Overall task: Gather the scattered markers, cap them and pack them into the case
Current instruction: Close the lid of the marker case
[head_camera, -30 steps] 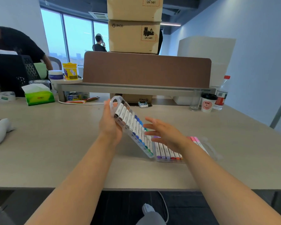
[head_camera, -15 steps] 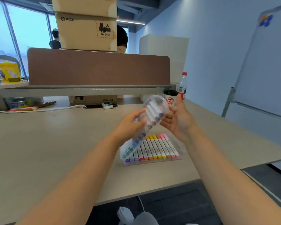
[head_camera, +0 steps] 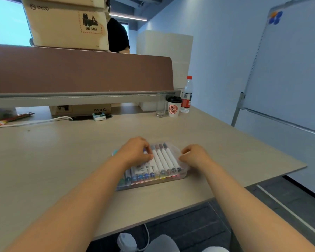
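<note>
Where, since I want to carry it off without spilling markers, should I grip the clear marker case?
Take the marker case by its two short ends, coming in from left and right, thumbs on the lid and fingers under the base. It lies flat and low on the desk, two marker layers stacked, so pinching the halves together likely keeps them shut.

The clear plastic case (head_camera: 182,175) is lying flat near the front edge of the table (head_camera: 62,160), its lid folded down over the contents. The markers (head_camera: 164,160) (white barrels, caps in greys, blues, yellow and pink) are sitting capped inside, packed side by side in stacked rows.
</note>
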Demonstrator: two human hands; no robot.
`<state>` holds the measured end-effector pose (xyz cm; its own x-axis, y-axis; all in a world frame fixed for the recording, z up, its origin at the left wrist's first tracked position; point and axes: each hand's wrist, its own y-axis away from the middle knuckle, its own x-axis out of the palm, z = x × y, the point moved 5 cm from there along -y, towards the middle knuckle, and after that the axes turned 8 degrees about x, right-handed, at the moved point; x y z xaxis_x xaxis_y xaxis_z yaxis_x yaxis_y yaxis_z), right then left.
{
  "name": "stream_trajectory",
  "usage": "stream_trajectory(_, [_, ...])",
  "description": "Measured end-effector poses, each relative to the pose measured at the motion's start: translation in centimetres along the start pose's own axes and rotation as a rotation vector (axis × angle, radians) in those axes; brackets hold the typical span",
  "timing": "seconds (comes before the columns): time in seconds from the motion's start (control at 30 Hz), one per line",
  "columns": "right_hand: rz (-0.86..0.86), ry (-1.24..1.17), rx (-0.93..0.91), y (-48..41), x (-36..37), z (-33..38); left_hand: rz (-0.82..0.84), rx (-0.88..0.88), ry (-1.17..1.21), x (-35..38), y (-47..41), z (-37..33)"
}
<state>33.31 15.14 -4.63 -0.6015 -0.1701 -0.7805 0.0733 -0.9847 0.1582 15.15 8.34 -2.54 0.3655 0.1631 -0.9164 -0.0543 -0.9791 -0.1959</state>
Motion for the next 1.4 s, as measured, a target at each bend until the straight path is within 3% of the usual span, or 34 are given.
stream_trajectory(0.17, [0.108,0.036,-0.025,-0.8,0.3,0.5,0.239,-0.055,0.058,0.3,-1.0,1.0])
stream_trajectory(0.3, [0.134,-0.042,-0.015,-2.6,0.7,0.9,0.398,0.034,0.061,0.7,-2.0,0.9])
stream_trajectory(0.43, [0.140,-0.114,0.059,-4.0,0.6,0.9,0.382,0.027,0.179,0.8,-3.2,1.7])
stream_trajectory(0.57, [0.184,-0.073,0.013,-4.7,1.0,1.6,0.321,0.006,0.203,1.2,-4.5,2.4])
stream_trajectory(0.83, [0.220,-0.410,-0.095,-6.9,0.9,3.1,0.424,-0.113,0.153,0.4,-6.4,4.3])
stream_trajectory(0.97, [0.155,-0.515,-0.207,-8.2,-0.5,4.6,0.310,-0.142,0.293,-0.1,-8.1,4.5])
stream_trajectory(1.13, [0.057,-0.646,-0.285,-9.4,-1.8,5.1,0.016,-0.112,0.073,-1.1,-10.7,4.1])
stream_trajectory(1.4, [0.056,-0.699,-0.322,-9.4,-0.6,4.1,0.004,-0.093,0.045,-1.7,-10.9,4.2])
